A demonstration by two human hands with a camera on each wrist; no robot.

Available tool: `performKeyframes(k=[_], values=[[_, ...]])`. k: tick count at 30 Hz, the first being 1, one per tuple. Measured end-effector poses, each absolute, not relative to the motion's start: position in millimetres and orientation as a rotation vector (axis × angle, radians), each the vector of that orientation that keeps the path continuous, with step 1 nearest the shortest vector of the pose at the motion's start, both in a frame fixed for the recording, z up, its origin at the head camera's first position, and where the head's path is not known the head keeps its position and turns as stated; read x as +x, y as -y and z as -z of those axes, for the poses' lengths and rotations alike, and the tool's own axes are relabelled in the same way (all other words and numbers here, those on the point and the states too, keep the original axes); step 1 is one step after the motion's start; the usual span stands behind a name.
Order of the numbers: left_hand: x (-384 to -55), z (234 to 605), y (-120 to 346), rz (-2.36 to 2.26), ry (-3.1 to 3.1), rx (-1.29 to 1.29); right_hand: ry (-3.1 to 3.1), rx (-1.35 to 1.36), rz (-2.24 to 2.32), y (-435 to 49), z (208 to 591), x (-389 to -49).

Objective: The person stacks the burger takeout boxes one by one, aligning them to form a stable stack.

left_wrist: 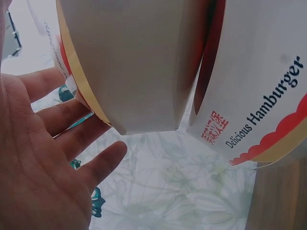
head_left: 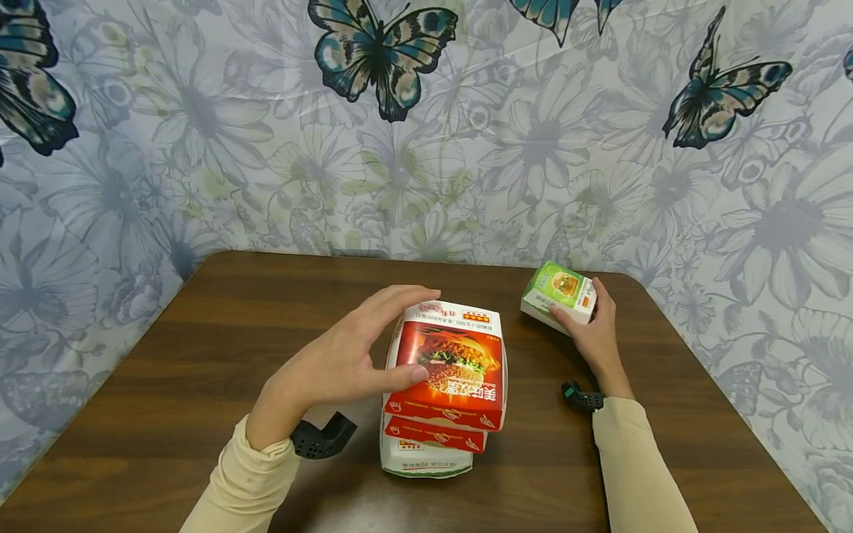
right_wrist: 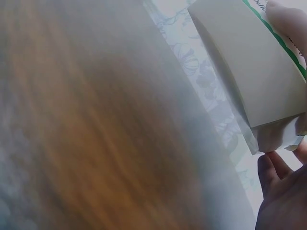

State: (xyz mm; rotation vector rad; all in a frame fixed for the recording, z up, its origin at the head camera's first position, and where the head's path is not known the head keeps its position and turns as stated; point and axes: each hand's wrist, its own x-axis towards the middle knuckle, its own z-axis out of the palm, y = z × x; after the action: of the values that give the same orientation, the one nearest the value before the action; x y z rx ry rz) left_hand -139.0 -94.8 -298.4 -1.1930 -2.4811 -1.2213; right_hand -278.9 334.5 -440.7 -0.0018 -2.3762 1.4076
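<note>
A stack of burger boxes stands mid-table. On top is a red burger box with a burger picture. Below it show another red box and a white box with a green edge. My left hand is at the stack's left side, its thumb over the top box. In the left wrist view, its fingers lie fairly straight beside a box edge. At the table's far right, my right hand grips a small green-and-white burger box between thumb and fingers.
The brown wooden table has its far edge close to a floral cloth backdrop with butterflies. Dark cameras are strapped to the left wrist and right wrist.
</note>
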Motion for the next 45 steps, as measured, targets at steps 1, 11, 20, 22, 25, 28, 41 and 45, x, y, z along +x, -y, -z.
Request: performKeyframes(k=[1, 11, 20, 22, 25, 28, 41, 45], values=[[-139, 298, 95, 1.220, 2.483, -1.191, 2.375, -0.002, -1.411, -334, 440, -279], [-143, 297, 96, 1.221, 2.489, -1.199, 2.354, -0.005, -1.390, -332, 438, -278], [-144, 295, 96, 1.224, 2.497, -1.198, 2.330, -0.006, -1.395, -329, 430, -279], [-145, 295, 97, 1.223, 2.499, -1.198, 2.328, -0.005, -1.396, -328, 428, -279], [-145, 295, 97, 1.223, 2.504, -1.193, 2.328, 0.002, -1.397, -327, 426, -279], [-146, 295, 97, 1.229, 2.510, -1.193, 2.341, 0.005, -1.385, -327, 424, -278], [-149, 293, 97, 1.212, 2.521, -1.184, 2.356, 0.040, -1.333, -326, 412, -275], [-149, 292, 98, 1.216, 2.525, -1.178, 2.357, 0.039, -1.325, -326, 410, -276]])
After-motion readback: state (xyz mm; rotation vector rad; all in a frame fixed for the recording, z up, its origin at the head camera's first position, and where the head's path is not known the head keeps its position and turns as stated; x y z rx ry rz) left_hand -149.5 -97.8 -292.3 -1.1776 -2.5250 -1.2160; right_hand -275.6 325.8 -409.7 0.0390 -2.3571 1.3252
